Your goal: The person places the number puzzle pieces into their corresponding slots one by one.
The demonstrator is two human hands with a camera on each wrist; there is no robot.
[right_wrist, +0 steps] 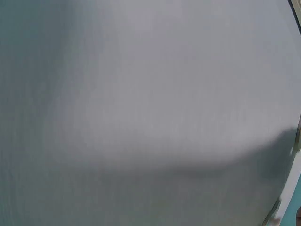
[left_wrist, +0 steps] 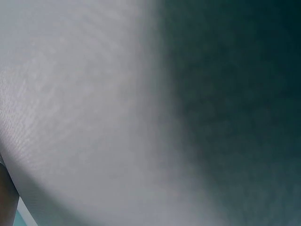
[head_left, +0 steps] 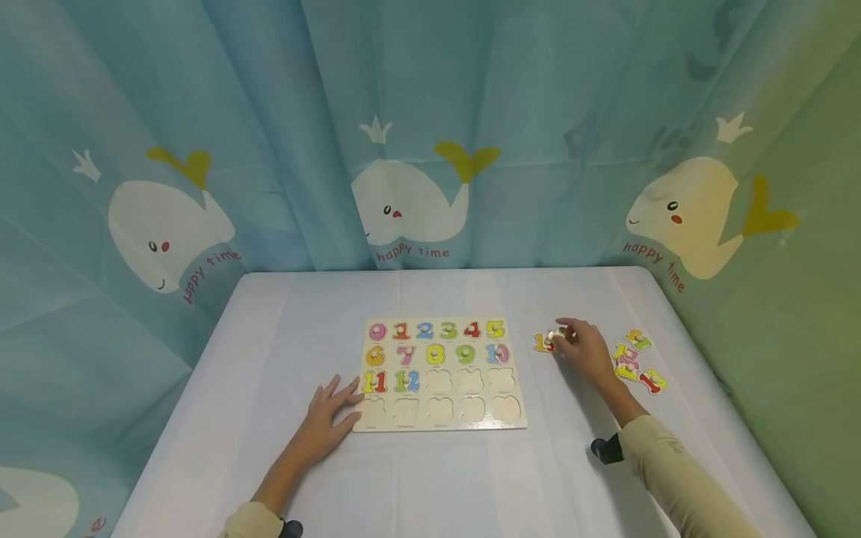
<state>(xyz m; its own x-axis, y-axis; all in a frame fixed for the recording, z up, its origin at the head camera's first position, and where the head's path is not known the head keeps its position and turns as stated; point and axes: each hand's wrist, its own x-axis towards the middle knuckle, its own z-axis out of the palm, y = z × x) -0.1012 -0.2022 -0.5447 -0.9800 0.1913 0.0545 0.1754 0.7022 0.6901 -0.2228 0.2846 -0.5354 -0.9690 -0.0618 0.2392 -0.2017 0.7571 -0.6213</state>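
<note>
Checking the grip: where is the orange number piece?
In the head view, the orange number piece lies right of the wooden puzzle board, pinched by the right hand.

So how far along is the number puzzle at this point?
Roughly two thirds done: the puzzle board holds numbers 0 to 12, filling the top two rows and two slots of the third. In hand: the right hand pinches a loose number piece on the table right of the board, while the left hand rests at the board's lower left corner. Left: eight empty slots, and the loose pieces farther right.
</note>
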